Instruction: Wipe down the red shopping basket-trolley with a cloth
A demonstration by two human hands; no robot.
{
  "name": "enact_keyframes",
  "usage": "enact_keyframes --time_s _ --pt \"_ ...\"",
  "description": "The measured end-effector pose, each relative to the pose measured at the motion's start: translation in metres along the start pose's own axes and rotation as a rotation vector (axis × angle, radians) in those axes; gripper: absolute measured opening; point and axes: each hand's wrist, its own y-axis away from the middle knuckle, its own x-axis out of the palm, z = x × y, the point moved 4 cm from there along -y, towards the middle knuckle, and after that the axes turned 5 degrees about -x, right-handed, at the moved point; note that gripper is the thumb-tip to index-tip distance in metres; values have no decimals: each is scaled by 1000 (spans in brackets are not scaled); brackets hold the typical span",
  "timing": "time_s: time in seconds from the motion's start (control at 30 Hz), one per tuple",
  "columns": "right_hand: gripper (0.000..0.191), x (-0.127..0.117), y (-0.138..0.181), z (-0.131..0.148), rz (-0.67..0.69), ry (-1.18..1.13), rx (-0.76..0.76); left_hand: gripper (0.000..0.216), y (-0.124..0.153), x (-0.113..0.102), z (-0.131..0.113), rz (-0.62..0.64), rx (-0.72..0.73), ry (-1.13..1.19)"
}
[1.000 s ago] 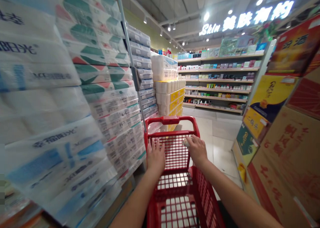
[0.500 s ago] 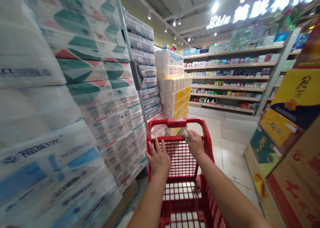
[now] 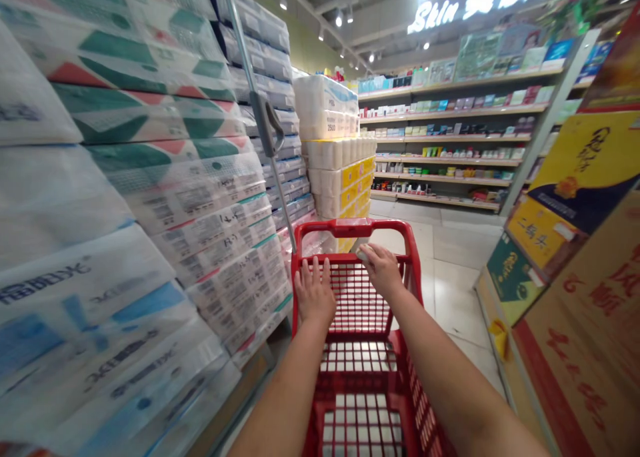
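A red plastic shopping basket cart (image 3: 367,390) stands in front of me in a shop aisle, with nothing inside it. My left hand (image 3: 314,292) rests flat on the mesh of the far wall, fingers stretched upward. My right hand (image 3: 381,267) is curled over the top edge of that wall, just under the red handle (image 3: 351,228), and something small and pale shows under its fingers.
Wrapped packs of tissue paper (image 3: 150,197) are stacked high close on my left, with a metal pole (image 3: 257,107) in front of them. Cardboard boxes (image 3: 575,257) line the right. Tiled floor (image 3: 450,257) leads to shelves of bottles (image 3: 450,150) at the back.
The view has shifted a little down and forward along the aisle. Both hands stay on the cart's far wall; the right hand has slid slightly toward the middle.
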Motion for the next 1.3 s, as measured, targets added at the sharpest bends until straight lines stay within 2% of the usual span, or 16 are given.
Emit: enact_keyframes --time_s 0.13,0.33,0.5,0.63,0.83,0.93,1.1,1.23,1.3 --pt "31 0 -3 -6 3 -8 21 72 -7 5 -3 41 30 63" --pt "28 -2 -14 -1 116 6 70 65 -23 -6 -3 79 -3 80" --pt "34 0 -2 8 25 -5 102 59 -18 -2 2 8 -50 99" --pt "37 3 5 9 17 -23 63 62 -14 10 -1 -50 -30 147" --pt "47 5 6 15 -46 86 90 65 -20 15 -4 -52 -12 207" --pt "48 5 6 19 -22 110 47 65 -20 13 -2 -50 28 227" --pt "40 -5 8 8 -178 146 268 68 -19 13 2 -25 17 247" --pt "41 -1 8 16 -70 123 113 69 -16 11 3 -11 24 234" --pt "40 -2 9 17 -92 142 149 69 -15 10 4 11 20 223"
